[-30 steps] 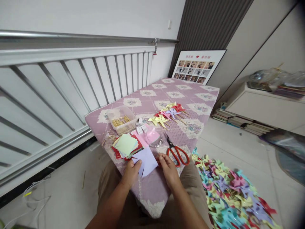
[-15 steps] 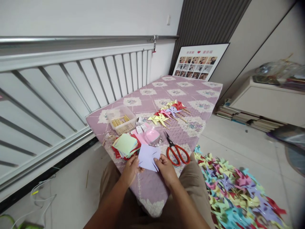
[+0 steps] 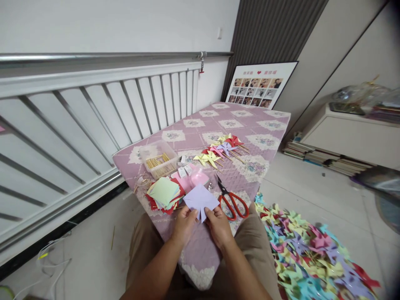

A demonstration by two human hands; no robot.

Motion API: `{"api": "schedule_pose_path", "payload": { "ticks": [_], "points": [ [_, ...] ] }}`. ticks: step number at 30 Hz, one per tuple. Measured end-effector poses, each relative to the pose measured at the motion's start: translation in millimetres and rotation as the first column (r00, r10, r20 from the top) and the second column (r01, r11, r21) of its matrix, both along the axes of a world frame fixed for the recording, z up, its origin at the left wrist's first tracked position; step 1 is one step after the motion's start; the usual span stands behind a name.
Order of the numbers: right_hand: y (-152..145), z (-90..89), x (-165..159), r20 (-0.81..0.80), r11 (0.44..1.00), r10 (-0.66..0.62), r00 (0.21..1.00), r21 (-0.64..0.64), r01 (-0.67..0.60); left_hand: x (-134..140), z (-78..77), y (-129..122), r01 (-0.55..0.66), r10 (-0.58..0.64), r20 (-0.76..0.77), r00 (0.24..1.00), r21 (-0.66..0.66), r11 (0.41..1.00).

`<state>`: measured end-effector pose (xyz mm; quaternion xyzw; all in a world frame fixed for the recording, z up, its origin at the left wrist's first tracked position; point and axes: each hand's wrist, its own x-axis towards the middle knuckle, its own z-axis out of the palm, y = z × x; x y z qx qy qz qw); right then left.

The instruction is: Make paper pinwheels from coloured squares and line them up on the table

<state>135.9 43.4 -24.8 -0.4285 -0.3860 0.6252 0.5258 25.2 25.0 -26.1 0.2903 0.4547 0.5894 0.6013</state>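
Note:
A lilac square of paper (image 3: 201, 197), slit in from its corners, is held up between both hands above the near end of the table. My left hand (image 3: 185, 223) pinches its lower left part beside a slit. On the other side of that slit, my right hand (image 3: 218, 225) grips the paper between thumb and fingers. Red-handled scissors (image 3: 233, 203) lie to the right of the paper, blades pointing away. To the left is a stack of coloured paper squares (image 3: 165, 192), pale green on top. Just behind the paper sits a pink-looking clear container (image 3: 199, 178).
Finished paper pinwheels (image 3: 218, 150) lie on the flowered tablecloth (image 3: 231, 124). A clear plastic box (image 3: 158, 160) holds short wooden sticks. A large heap of pinwheels (image 3: 315, 254) covers the floor at right. A white radiator (image 3: 93, 116) runs along the left.
The lilac paper has turned so that a corner points toward me. My left hand has moved right along its lower edge, closer to my right hand.

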Motion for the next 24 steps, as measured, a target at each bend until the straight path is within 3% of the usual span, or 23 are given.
{"api": "schedule_pose_path", "payload": {
  "ticks": [6,11,15,19,24],
  "points": [
    [0.6,-5.1,0.8,0.081,0.998,0.053,0.995,0.036,-0.056,4.3,11.2,11.8,-0.021,0.031,0.176,0.984,-0.058,0.998],
    [-2.0,-0.7,2.1,0.074,0.998,-0.004,0.997,0.071,-0.001,2.0,15.0,14.2,-0.106,0.131,0.232,0.964,-0.120,0.987],
    [-8.3,-4.6,-0.2,0.156,0.980,-0.080,0.985,0.193,0.049,-1.6,17.7,13.4,-0.161,0.198,0.288,0.937,-0.148,0.976],
    [-13.5,-14.6,-3.8,0.278,0.943,-0.088,0.957,0.334,-0.010,-4.6,18.5,12.7,-0.169,0.218,0.340,0.915,-0.169,0.971],
    [-15.9,-18.5,-3.8,0.358,0.925,-0.165,0.919,0.380,0.018,-7.3,18.3,11.9,-0.174,0.231,0.332,0.915,-0.192,0.966]
  ]
}}
